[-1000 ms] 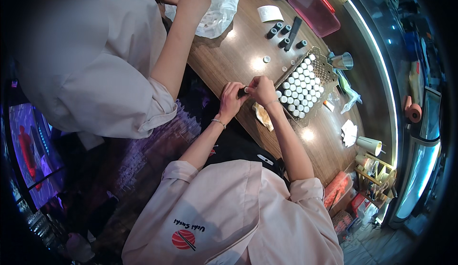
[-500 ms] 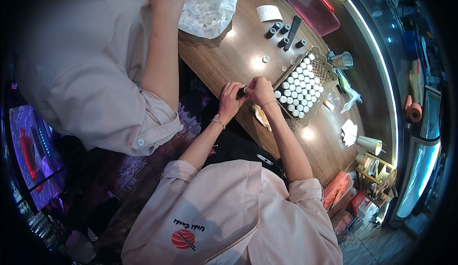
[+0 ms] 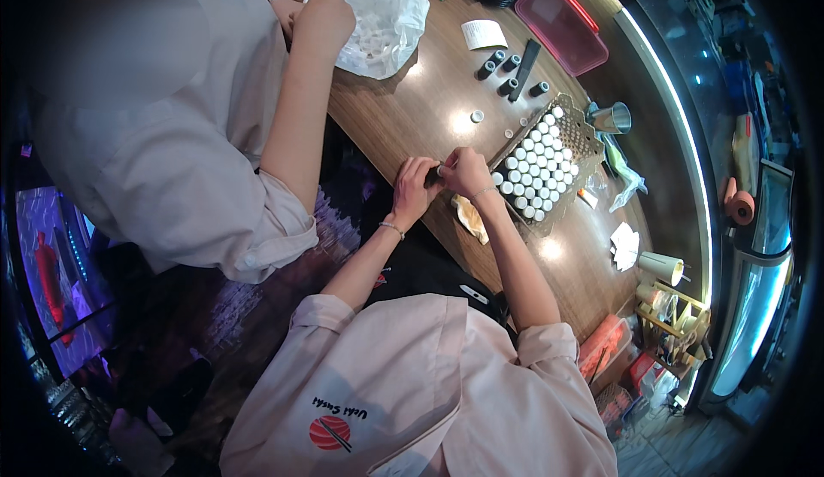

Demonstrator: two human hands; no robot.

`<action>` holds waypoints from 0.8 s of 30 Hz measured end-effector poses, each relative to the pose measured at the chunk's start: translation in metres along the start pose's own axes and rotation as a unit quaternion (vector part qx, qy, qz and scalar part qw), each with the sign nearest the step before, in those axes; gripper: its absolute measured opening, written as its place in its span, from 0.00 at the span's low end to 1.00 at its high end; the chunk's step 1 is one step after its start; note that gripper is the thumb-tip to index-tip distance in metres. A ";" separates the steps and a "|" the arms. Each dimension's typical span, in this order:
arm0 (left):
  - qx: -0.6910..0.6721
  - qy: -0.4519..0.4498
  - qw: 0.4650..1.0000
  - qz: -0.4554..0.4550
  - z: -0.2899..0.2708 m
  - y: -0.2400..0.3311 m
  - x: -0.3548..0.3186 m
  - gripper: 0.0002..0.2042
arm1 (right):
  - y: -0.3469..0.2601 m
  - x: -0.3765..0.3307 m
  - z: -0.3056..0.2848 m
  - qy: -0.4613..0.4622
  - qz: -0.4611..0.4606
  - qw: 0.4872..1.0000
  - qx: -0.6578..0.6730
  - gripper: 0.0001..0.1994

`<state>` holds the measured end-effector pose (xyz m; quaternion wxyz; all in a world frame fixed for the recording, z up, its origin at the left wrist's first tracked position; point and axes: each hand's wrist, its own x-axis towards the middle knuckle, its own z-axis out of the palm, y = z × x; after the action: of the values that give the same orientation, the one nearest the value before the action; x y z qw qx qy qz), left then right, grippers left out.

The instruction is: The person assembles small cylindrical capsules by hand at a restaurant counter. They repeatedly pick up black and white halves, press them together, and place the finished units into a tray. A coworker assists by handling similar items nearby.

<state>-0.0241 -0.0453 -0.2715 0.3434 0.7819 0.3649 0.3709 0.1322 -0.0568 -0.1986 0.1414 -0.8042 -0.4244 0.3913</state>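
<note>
From the head view, my two hands meet over the near edge of the wooden table (image 3: pixel 412 116): my left hand (image 3: pixel 414 192) is curled round a small dark bottle (image 3: pixel 432 177), and my right hand (image 3: pixel 464 171) is pinched closed at the bottle's end, where a white cap shows between the fingertips. Just right of my hands lies one perforated rack (image 3: pixel 549 164), flat and light brown, its holes filled with white round caps set in rows; they are too many and too small to count surely. Near my right wrist lies one crumpled tan cloth (image 3: pixel 470 218). Farther off stand four short black cylinders (image 3: pixel 511 73) beside one long black bar (image 3: pixel 524 58), and one loose white cap (image 3: pixel 477 117) sits alone on the smooth, glossy wood. Beyond them are one white paper slip (image 3: pixel 483 33) and one flat red tray (image 3: pixel 562 24) with a rounded rim. One shiny metal cup (image 3: pixel 612 118) stands right of the rack. At the far left, another person's hand (image 3: pixel 324 15) rests on one crinkled clear plastic bag (image 3: pixel 384 15).
</note>
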 end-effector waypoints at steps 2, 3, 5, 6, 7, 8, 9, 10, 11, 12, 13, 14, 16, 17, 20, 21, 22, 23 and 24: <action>-0.001 0.002 1.000 -0.003 0.001 0.001 0.000 0.20 | -0.002 -0.003 -0.002 0.000 -0.011 1.000 0.000 0.12; 0.004 0.003 1.000 -0.003 0.001 0.001 0.000 0.20 | -0.002 -0.005 -0.004 0.009 -0.018 1.000 -0.021 0.12; 0.014 0.007 1.000 -0.001 0.000 0.003 0.000 0.19 | -0.015 -0.013 -0.017 0.027 -0.034 0.997 -0.062 0.13; 0.010 0.013 1.000 -0.002 0.001 0.004 0.001 0.18 | -0.024 -0.013 -0.026 0.044 -0.033 0.996 -0.068 0.13; 0.009 0.019 1.000 -0.003 0.002 0.004 0.000 0.18 | -0.032 -0.014 -0.036 0.061 -0.033 0.995 -0.070 0.13; 0.009 0.024 1.000 -0.003 0.003 0.004 0.001 0.17 | -0.037 -0.012 -0.043 0.078 -0.033 0.994 -0.072 0.13; 0.015 0.028 0.999 -0.004 0.004 0.003 0.002 0.16 | -0.028 0.003 -0.046 0.097 -0.056 0.991 -0.066 0.13; 0.021 0.029 0.999 -0.001 0.005 0.002 0.002 0.16 | -0.024 0.014 -0.051 0.131 -0.063 0.987 -0.065 0.12; 0.027 0.032 0.999 0.000 0.007 0.002 0.002 0.16 | -0.022 0.024 -0.056 0.148 -0.075 0.983 -0.080 0.12; 0.033 0.034 0.999 0.001 0.007 0.001 0.001 0.16 | -0.022 0.035 -0.060 0.165 -0.086 0.978 -0.094 0.12; 0.036 0.034 0.999 -0.002 0.007 0.001 0.001 0.16 | -0.018 0.048 -0.063 0.164 -0.085 0.978 -0.099 0.13; 0.032 0.032 0.999 -0.003 0.006 0.002 0.001 0.16 | -0.013 0.060 -0.065 0.165 -0.081 0.978 -0.103 0.14; 0.024 0.029 0.999 -0.010 0.005 0.004 0.001 0.15 | -0.001 0.082 -0.064 0.169 -0.093 0.972 -0.136 0.17; 0.028 0.031 0.999 -0.007 0.006 0.005 0.001 0.15 | 0.008 0.091 -0.066 0.176 -0.104 0.964 -0.168 0.19; 0.042 0.036 0.998 -0.002 0.005 0.005 0.002 0.14 | 0.019 0.097 -0.073 0.129 -0.118 0.961 -0.214 0.27; 0.042 0.039 0.998 0.000 0.005 0.005 0.002 0.14 | 0.021 0.094 -0.075 0.103 -0.125 0.964 -0.212 0.27; 0.044 0.039 0.998 0.003 0.005 0.005 0.002 0.14 | 0.023 0.090 -0.075 0.079 -0.131 0.966 -0.209 0.28; 0.043 0.039 0.998 0.001 0.005 0.005 0.002 0.14 | 0.031 0.093 -0.071 0.087 -0.140 0.959 -0.229 0.27; 0.043 0.039 0.998 -0.002 0.005 0.005 0.001 0.14 | 0.036 0.099 -0.065 0.096 -0.143 0.960 -0.223 0.26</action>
<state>-0.0182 -0.0484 -0.2695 0.2956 0.7805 0.3948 0.3842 0.2344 0.0068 -0.2268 0.0532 -0.7804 -0.5955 0.1833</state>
